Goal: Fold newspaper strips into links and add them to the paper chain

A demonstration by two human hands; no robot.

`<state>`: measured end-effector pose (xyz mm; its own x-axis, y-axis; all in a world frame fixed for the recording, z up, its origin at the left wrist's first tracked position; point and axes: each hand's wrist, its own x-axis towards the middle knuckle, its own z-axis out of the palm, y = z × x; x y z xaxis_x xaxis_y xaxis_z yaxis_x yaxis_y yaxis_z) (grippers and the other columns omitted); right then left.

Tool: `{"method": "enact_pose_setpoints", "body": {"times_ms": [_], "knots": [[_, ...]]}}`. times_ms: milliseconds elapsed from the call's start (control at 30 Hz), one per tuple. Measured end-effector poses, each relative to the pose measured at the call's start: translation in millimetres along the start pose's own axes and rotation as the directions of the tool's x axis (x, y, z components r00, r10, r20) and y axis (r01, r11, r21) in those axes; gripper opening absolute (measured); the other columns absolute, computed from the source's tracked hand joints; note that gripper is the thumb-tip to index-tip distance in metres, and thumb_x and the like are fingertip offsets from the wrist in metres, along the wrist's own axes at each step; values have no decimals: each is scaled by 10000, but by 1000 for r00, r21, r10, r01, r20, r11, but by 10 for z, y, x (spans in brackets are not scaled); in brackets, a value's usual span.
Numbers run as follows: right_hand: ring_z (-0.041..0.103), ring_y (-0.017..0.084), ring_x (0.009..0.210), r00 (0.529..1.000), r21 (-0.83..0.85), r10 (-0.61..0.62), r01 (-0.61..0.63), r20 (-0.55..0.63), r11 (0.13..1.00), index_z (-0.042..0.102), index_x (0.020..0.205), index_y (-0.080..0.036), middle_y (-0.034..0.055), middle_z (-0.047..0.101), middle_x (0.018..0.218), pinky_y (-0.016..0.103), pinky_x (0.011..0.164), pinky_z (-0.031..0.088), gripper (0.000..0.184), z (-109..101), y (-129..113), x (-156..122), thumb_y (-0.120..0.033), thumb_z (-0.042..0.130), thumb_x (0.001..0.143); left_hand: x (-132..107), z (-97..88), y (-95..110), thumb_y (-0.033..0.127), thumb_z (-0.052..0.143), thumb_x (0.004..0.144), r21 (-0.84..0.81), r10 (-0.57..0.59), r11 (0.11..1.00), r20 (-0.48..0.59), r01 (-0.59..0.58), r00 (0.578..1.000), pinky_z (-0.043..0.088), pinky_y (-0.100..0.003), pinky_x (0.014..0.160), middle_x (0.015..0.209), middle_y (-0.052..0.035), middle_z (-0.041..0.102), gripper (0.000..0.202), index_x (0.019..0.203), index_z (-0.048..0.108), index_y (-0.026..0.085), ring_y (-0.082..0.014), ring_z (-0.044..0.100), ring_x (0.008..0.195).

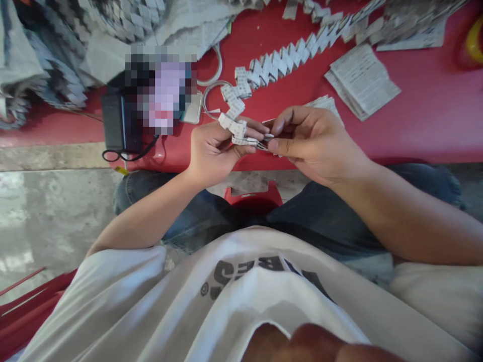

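A zigzag chain of folded newspaper strips (283, 61) runs across the red table and curls down into my hands. My left hand (215, 151) pinches the near end of this chain between thumb and fingers, and part of the chain drapes over the fingers. Close beside it, my right hand (313, 143) has thumb and forefinger closed at the chain's tip, on what looks like a folded paper strip. The fingers partly hide that strip. Behind my right hand lie some small paper pieces (324, 104).
On the red table (426, 115) lies a stack of cut newspaper sheets (364, 80). Tape rings (219, 65) sit left of the chain, near a black adapter box (119, 120) with a cable. Larger woven paper chains (128, 17) and newspaper pile up at the far left.
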<state>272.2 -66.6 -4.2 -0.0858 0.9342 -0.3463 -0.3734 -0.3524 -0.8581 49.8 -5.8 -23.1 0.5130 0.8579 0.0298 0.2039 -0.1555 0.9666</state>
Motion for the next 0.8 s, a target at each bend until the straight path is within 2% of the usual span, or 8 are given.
{"method": "enact_pose_setpoints", "body": {"times_ms": [133,267,367,467,567,700,800], "knots": [[800,202,1020,1000,13,-20,20,5,1000,826,897,-271,1,810,979,338,998,711,356,-17,37,8,-307,1132,719,-10,2,-31,842,830,855,0,-2,1000,-10,2,1000,683,-582,1160,1121,-35,854,544,915,854,301,-319,821,1254],[801,180,947,983,-110,-182,181,-4,977,848,873,-268,6,845,952,300,912,704,248,-28,76,31,-314,1084,812,-18,11,-51,869,822,841,-5,-13,1000,11,13,1000,710,-571,1052,1125,-53,841,583,933,843,293,-324,818,1239],[800,173,904,966,-176,-257,252,-5,951,856,857,-257,13,852,906,268,842,692,247,-42,111,52,-328,1087,807,-18,17,-46,883,806,845,-14,-30,999,22,30,999,716,-542,981,1132,-60,828,609,932,829,281,-320,813,1239],[786,154,878,971,-173,-237,235,11,956,856,890,-256,-3,835,889,246,801,670,247,-54,130,48,-366,1070,832,-11,14,-46,888,798,849,-12,-35,999,34,35,999,719,-541,974,1136,-55,831,609,915,822,284,-314,811,1231],[775,147,917,979,-161,-206,205,10,966,860,940,-274,-18,827,940,252,846,658,212,-40,109,10,-354,1046,876,-2,11,-71,828,842,860,-39,16,999,38,-14,999,710,-561,1058,1185,-37,844,528,894,829,301,-307,808,1256],[718,162,865,978,-207,-191,172,-79,963,849,917,-289,-23,780,898,304,828,656,220,9,64,-47,-353,1053,868,-16,21,-118,843,838,851,-6,13,1000,9,-13,1000,694,-551,1105,1300,-23,836,530,899,843,316,-315,789,1334],[727,178,829,983,-164,-130,108,-132,981,821,901,-278,-21,744,846,316,762,646,269,46,55,-68,-350,1072,836,-35,29,-141,832,828,869,38,36,999,-3,-36,999,699,-529,1096,1347,-29,825,521,916,855,313,-313,797,1325]]}}
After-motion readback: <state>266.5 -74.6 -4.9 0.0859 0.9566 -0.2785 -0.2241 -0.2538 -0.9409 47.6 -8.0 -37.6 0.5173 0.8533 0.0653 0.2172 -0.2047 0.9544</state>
